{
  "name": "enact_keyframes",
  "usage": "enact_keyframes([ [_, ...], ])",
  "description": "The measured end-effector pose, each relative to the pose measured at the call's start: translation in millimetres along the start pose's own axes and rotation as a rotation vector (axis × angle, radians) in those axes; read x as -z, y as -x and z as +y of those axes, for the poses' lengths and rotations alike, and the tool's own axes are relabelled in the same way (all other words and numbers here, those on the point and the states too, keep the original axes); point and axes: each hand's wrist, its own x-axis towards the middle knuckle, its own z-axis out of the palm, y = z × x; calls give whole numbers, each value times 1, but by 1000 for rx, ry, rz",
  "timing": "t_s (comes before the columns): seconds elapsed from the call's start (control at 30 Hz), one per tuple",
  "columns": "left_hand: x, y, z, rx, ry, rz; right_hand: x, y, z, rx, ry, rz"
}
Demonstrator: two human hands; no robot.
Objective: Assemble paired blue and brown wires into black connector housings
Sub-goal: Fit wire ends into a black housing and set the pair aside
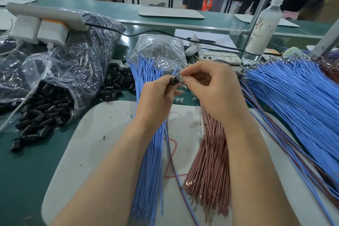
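Holding one black connector housing (173,80) above the surface (22,170), the left hand (156,97) grips it while the right hand (211,86) fingers pinch a wire end (180,75) at its mouth. Thick blue wires (150,161), brown wires (209,170) and loose housings (47,112) suggest much remains; the right-side heap (293,97) looks finished.

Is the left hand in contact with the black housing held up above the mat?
Touching. The head view shows the left hand gripping the black housing between thumb and fingertips, with no gap.
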Motion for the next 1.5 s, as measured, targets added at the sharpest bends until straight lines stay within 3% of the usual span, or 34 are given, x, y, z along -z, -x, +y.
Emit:
enact_keyframes([
  [0.37, 5, -2, 1, 52, -240, -69, -8, -2, 5, 52, 265, 62],
  [0.57, 19, -2, 7, 93, 56, -287, 3, -5, 16, -56, 202, 41],
  [0.7, 20, -2, 9, 68, 23, -305, 7, -6, 20, -74, 160, -18],
  [1.07, 16, 0, 11, 95, 31, -270, -4, -7, 26, -128, -6, -3],
  [1.5, 14, -2, 12, -28, -49, -68, -10, -4, 22, 0, 136, 45],
])
